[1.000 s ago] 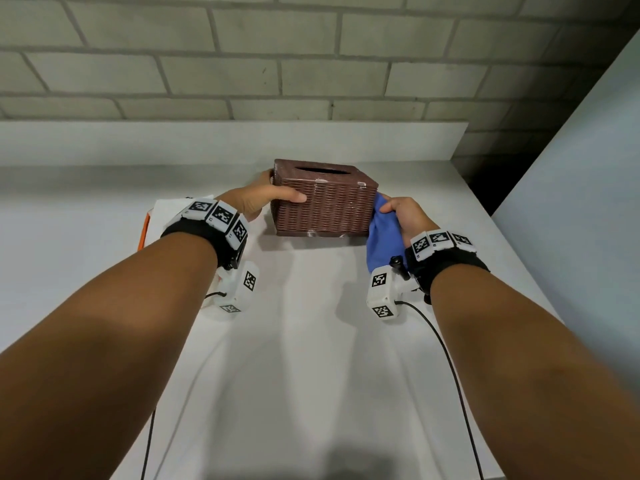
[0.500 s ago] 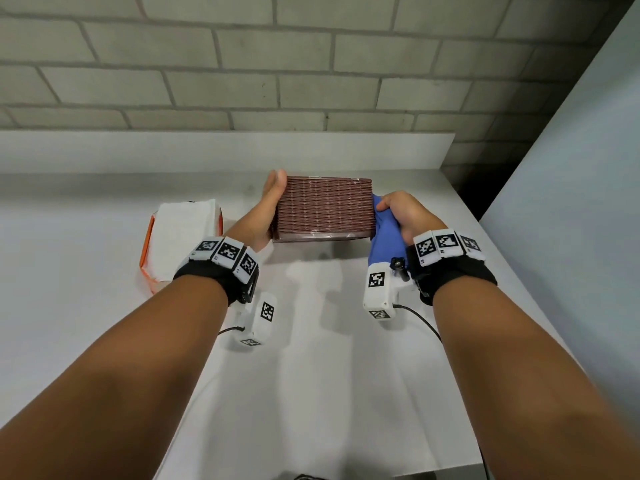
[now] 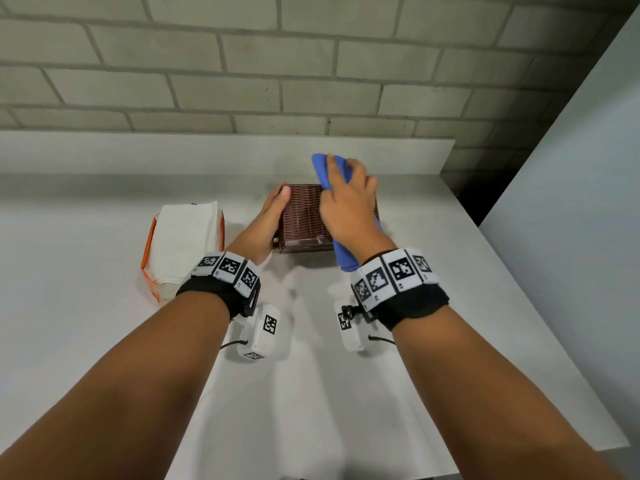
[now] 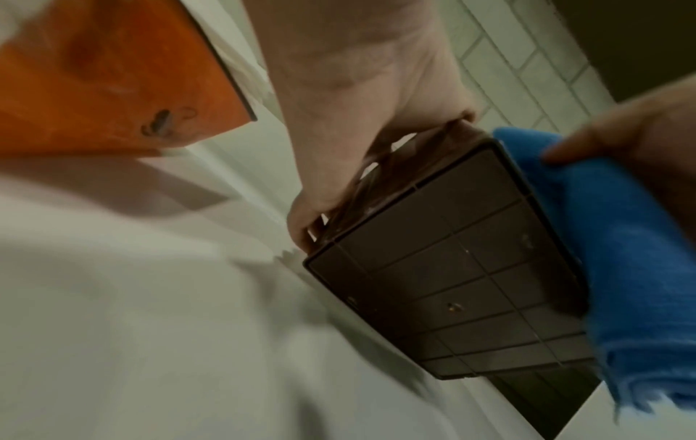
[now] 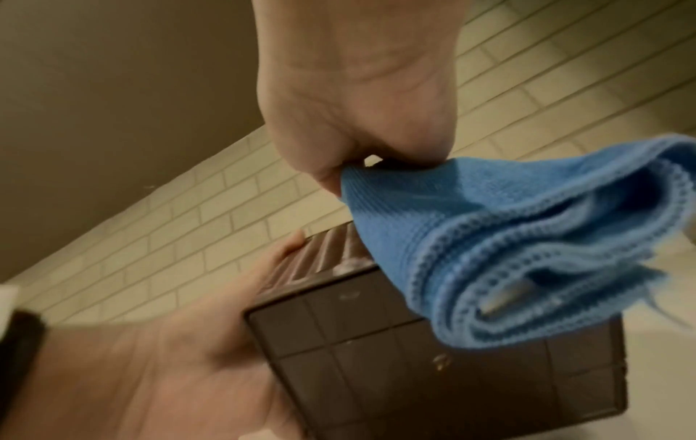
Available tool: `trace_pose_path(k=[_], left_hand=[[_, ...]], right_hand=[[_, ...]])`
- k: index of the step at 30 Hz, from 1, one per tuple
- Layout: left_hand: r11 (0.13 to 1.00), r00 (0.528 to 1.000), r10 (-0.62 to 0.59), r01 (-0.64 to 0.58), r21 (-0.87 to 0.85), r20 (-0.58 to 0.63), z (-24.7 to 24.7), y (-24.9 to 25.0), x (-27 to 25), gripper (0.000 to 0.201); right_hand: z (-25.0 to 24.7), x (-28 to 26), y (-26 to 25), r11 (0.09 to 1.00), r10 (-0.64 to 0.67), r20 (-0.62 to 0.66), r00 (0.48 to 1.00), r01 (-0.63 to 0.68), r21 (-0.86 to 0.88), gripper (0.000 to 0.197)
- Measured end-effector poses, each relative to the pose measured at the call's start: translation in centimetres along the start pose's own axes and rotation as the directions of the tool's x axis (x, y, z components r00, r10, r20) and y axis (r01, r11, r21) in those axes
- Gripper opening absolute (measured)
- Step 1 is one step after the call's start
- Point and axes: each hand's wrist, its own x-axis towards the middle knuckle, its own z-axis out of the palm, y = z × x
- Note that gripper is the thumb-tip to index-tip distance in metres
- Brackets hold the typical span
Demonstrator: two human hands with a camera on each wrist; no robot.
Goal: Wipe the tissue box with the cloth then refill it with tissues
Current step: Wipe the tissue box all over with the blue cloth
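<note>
Currently your left hand [image 3: 268, 221] grips the left end of the brown wicker tissue box [image 3: 303, 216], thumb up along the near top edge, fingers curled round the far side. Box is tipped on its side near the back edge of the white tabletop [image 3: 311, 375], roughly mid-width; the gridded plastic base [image 4: 452, 268] faces you and shows in both wrist views. Can't tell whether its lower edge touches the tabletop or is held just clear.

Your right hand [image 3: 346, 209] is closed on the folded blue microfibre cloth [image 3: 325, 168], pressing it down on the upturned woven side. One end of the cloth sticks out past the fingertips toward the back edge; the other end hangs down off the box's near right corner, by your wrist. Right wrist view shows the cloth bunched in layers under the palm [image 5: 357, 104], stitched edges visible.

Tissue pack [image 3: 185, 244], white stack in an orange-edged wrapper, lies on the tabletop just left of your left hand, apart from the box. Grey brick wall [image 3: 311, 64] behind the back edge.
</note>
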Motion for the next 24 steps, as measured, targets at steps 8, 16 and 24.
trace_pose_path(k=[8, 16, 24], left_hand=[[0.996, 0.996, 0.022, -0.014, 0.092, -0.084, 0.1, -0.2, 0.7, 0.07], [0.985, 0.996, 0.019, -0.004, 0.172, -0.085, 0.0, 0.6, 1.0, 0.046], [0.987, 0.999, -0.015, 0.02, 0.157, -0.039, -0.4, -0.1, 1.7, 0.068]], right_hand=[[2.8, -0.1, -0.5, 0.969, -0.113, 0.006, 0.994, 0.112, -0.219, 0.059], [2.6, 1.3, 2.6, 0.979, 0.017, -0.077, 0.997, -0.032, -0.204, 0.057], [5.3, -0.5, -1.8, 0.957, -0.133, 0.048, 0.99, 0.141, -0.253, 0.057]])
